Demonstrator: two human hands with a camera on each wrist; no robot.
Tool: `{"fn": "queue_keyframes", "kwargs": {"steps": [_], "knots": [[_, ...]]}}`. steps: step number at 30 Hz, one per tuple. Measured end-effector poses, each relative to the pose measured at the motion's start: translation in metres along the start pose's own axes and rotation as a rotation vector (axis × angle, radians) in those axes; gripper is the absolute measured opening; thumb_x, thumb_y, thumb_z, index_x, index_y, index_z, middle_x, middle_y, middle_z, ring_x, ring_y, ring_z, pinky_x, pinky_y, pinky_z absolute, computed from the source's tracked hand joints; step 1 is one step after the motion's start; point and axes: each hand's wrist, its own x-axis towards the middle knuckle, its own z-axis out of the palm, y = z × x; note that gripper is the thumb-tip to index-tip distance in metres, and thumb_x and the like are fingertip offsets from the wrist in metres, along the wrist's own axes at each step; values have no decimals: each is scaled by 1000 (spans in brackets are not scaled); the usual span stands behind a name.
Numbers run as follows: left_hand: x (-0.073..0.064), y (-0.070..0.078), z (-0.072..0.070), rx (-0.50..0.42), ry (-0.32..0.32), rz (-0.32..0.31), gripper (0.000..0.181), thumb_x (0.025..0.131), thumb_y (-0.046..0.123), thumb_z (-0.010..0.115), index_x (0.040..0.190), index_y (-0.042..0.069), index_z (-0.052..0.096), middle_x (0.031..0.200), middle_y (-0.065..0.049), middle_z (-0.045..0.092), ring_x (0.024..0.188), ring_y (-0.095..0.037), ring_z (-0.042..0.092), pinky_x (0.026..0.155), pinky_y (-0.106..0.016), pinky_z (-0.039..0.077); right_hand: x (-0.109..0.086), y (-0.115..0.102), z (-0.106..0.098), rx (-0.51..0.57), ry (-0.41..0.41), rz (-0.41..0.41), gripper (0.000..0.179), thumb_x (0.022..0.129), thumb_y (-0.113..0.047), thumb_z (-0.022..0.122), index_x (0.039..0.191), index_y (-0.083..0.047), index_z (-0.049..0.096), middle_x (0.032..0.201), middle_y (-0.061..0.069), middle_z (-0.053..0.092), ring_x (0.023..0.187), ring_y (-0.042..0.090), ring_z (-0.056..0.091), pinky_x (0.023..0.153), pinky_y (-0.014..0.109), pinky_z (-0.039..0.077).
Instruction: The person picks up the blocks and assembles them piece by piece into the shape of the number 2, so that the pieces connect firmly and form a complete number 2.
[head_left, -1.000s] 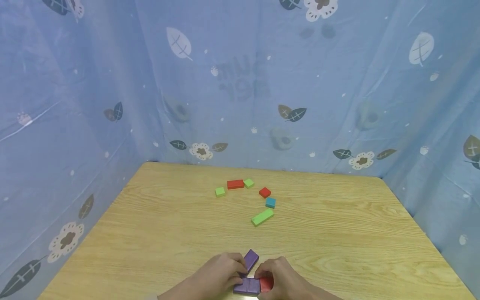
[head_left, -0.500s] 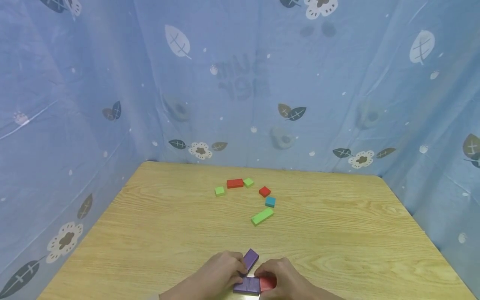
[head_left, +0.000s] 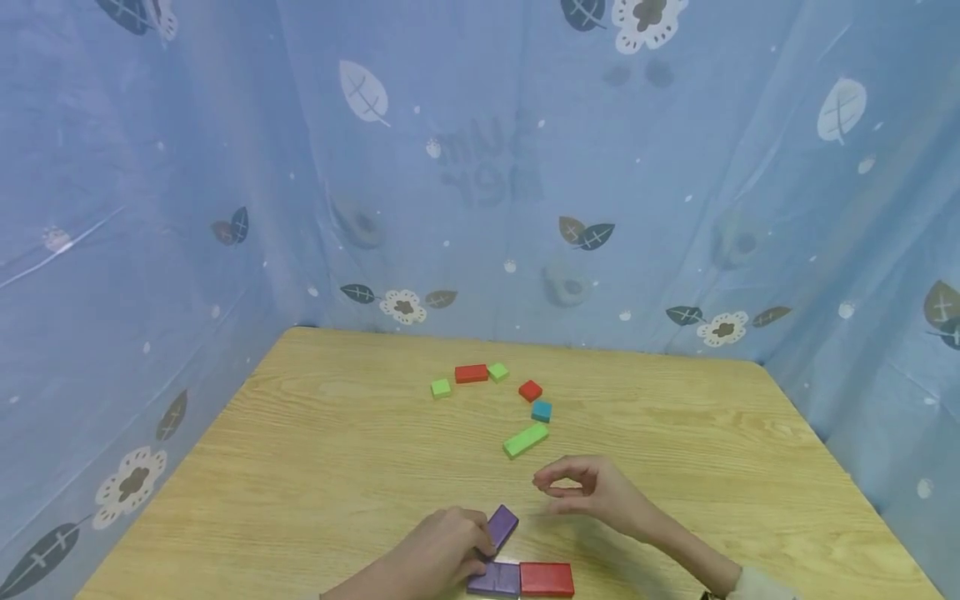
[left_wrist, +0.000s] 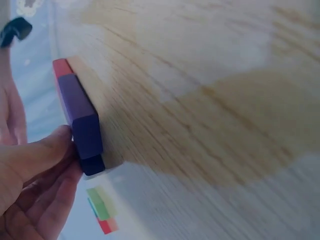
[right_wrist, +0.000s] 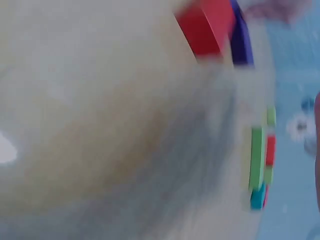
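My left hand (head_left: pixel 450 546) holds the left end of a pair of purple blocks, thumb at the near one, fingertips at the slanted one. The near purple block (head_left: pixel 495 579) lies end to end with a red block (head_left: pixel 547 579); the slanted purple block (head_left: pixel 503 527) angles away behind them. In the left wrist view my thumb (left_wrist: pixel 52 150) presses the end of a purple block (left_wrist: pixel 82 110). My right hand (head_left: pixel 592 492) hovers over the table behind the red block, fingers bent loosely with a gap to the thumb and nothing between them.
Farther back on the wooden table (head_left: pixel 337 433) lie a long green block (head_left: pixel 526 440), a blue block (head_left: pixel 542 411), a small red block (head_left: pixel 530 391), a long red block (head_left: pixel 471 373) and two small green blocks (head_left: pixel 440 388). A blue patterned curtain (head_left: pixel 510 167) surrounds the table.
My right hand has let go of the red block and risen forward and to the right, leaving the block in full view. The left hand stays in place.
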Motion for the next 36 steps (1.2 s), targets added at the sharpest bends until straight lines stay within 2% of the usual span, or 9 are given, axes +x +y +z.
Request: {"fn": "queue_keyframes", "kwargs": {"steps": [2,4,10,17,25,31,36], "knots": [[0,0,-1,-8,-10,-12,16,76,17,79,92,15,77,88,11,67,81,4,59,71,-11,48,5,4,-15,33,15,20,33,88,2,63,119,12,57,117,23,62,111,18,60,88,39,52],[-1,1,-1,-25,-18,-22,16,76,16,79,92,14,76,88,11,67,81,4,59,71,-10,48,11,9,-27,22,45,30,31,90,1,62,119,11,58,116,21,63,110,17,61,87,36,53],[-2,-1,0,-26,8,11,16,76,16,79,92,14,77,88,12,67,80,5,58,70,-8,46,34,26,-58,-57,136,23,30,90,-3,63,117,10,59,116,27,61,108,16,62,88,32,52],[-1,-3,-1,-43,8,19,16,77,15,79,92,13,76,88,11,67,81,4,58,70,-8,46,60,40,-80,-75,194,81,35,89,-6,66,120,11,58,121,33,56,108,20,62,88,30,52],[-1,-4,-2,-43,18,38,17,76,15,80,92,12,76,86,11,66,78,6,57,68,-5,44,77,51,-92,-167,117,84,32,88,-2,67,117,9,61,115,29,62,107,37,59,87,31,51],[-1,-5,0,-46,26,57,15,75,14,80,90,11,76,83,11,65,75,7,55,65,-5,43,82,54,-94,-177,47,98,30,85,3,68,112,13,62,110,28,64,106,36,61,91,31,51],[-1,-4,0,-63,11,34,16,76,14,79,91,10,77,83,12,64,73,8,54,63,-4,42,86,54,-92,-221,-39,88,33,80,4,72,110,15,63,114,31,61,108,39,59,91,36,51]]}}
